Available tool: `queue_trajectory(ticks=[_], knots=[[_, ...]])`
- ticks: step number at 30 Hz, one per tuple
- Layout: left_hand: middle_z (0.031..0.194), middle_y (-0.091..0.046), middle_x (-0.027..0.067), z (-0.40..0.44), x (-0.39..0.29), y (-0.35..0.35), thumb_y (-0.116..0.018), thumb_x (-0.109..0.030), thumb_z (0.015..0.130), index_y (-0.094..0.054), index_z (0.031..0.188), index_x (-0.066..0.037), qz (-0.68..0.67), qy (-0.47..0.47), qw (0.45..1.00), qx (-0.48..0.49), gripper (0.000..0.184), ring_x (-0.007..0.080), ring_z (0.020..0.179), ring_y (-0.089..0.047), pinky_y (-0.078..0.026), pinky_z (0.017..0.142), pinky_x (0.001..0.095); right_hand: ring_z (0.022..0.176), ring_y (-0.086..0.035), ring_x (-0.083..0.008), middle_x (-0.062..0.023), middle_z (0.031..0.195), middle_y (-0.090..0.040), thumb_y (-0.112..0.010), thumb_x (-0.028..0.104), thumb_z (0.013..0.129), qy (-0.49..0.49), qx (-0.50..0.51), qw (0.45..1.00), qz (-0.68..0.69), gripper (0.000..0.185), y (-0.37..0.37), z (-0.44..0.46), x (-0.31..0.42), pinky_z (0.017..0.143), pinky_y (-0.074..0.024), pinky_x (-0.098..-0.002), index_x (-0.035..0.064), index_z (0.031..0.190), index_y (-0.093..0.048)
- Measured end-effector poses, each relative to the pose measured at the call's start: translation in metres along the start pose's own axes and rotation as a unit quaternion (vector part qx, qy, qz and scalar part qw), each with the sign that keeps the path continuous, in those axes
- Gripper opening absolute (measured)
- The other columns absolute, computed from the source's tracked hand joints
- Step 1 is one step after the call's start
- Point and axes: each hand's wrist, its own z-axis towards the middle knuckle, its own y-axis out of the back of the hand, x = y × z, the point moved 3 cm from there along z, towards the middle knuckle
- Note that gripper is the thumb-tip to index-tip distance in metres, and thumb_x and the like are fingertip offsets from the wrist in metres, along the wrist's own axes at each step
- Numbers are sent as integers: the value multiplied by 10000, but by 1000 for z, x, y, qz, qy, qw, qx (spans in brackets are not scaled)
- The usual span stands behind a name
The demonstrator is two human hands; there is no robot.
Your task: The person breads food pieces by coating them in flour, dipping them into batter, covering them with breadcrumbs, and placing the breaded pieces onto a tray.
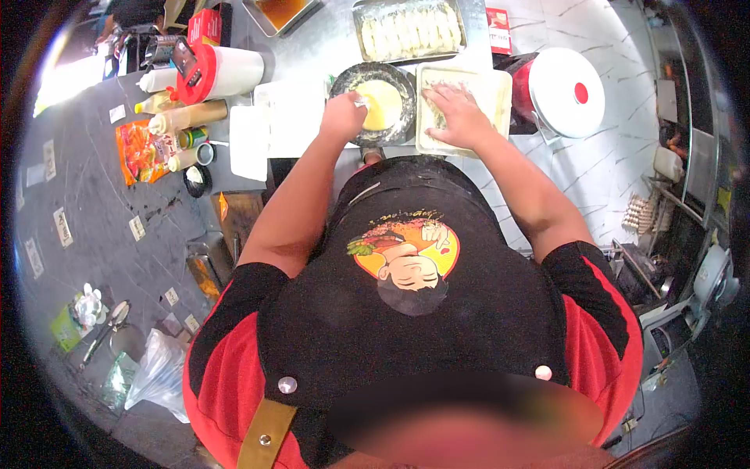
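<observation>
My left hand [343, 119] is closed at the left rim of a dark bowl [402, 78] that holds yellow batter [382, 106]. A small whitish piece shows at its fingertips, too unclear to name. White powder or crumbs coat the inside wall of the bowl. Just to the right, my right hand [455, 116] lies with fingers spread over a pale rectangular tray [500, 98] of whitish crumbs or flour. Whatever is under that palm is hidden. Behind both stands a metal tray [367, 59] with a row of pale coated pieces [412, 33].
On the left are a white tub with a red lid [234, 72], squeeze bottles [187, 117] and an orange packet [141, 152]. A white board or lid [248, 142] lies beside the bowl. A round white-lidded container [566, 90] stands right. A pan of orange-brown liquid [280, 12] is at the back.
</observation>
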Motion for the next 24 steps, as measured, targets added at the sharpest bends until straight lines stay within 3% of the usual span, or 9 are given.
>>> queue_trajectory(ticks=[4, 7, 10, 15, 18, 21, 24], knots=[[1121, -765, 270, -16, -10, 35, -731, -307, 897, -763, 1224, -27, -24, 4, 1000, 2, 432, 446, 1064, -737, -584, 972, 504, 1521, -445, -346, -141, 1574, -538, -809, 434, 833, 17, -19, 1000, -1, 784, -5, 0, -2, 1297, -290, -567, 167, 1527, -559], [1041, -763, 274, -32, -24, 60, -711, -259, 906, -755, 1184, -1, -27, 8, 999, -22, 381, 448, 985, -741, -588, 901, 500, 1453, -503, -341, -124, 1503, -573, -801, 398, 848, 48, -16, 999, 2, 687, -10, 2, -8, 1246, -358, -547, 156, 1456, -592], [1132, -760, 281, -37, -24, 74, -702, -309, 918, -759, 1229, -25, -11, -14, 1000, -17, 425, 452, 1067, -734, -582, 955, 486, 1366, -562, -330, -103, 1413, -610, -809, 337, 851, 83, -4, 996, -16, 574, -16, 4, -10, 1168, -423, -540, 151, 1360, -622], [1076, -766, 272, -47, -36, 97, -699, -288, 928, -757, 1204, -5, -43, -4, 999, -13, 399, 452, 1021, -736, -578, 913, 491, 1200, -657, -338, -85, 1242, -676, -835, 262, 817, 118, 41, 991, -40, 474, -20, 15, -15, 1048, -512, -515, 148, 1242, -659], [1004, -770, 266, -52, -37, 102, -692, -260, 936, -757, 1177, 3, -35, -27, 998, -47, 362, 445, 929, -741, -578, 857, 487, 1097, -697, -358, -112, 1169, -707, -822, 240, 833, 62, 24, 998, -8, 390, -14, 19, -24, 969, -555, -501, 149, 1194, -706], [1020, -769, 269, -58, -43, 110, -694, -254, 937, -756, 1174, 6, -29, -26, 997, -62, 357, 449, 952, -738, -575, 873, 492, 1014, -715, -368, -168, 1073, -729, -786, 223, 875, -11, -46, 995, 92, 294, -1, 7, -35, 915, -572, -484, 105, 1140, -738], [1062, -767, 270, -65, -53, 119, -694, -245, 940, -755, 1172, 11, -31, -19, 999, -33, 351, 453, 1001, -733, -572, 902, 491, 936, -722, -305, -155, 970, -738, -736, 236, 941, -25, -70, 978, 195, 262, -11, -6, -32, 866, -575, -434, 57, 1131, -742]])
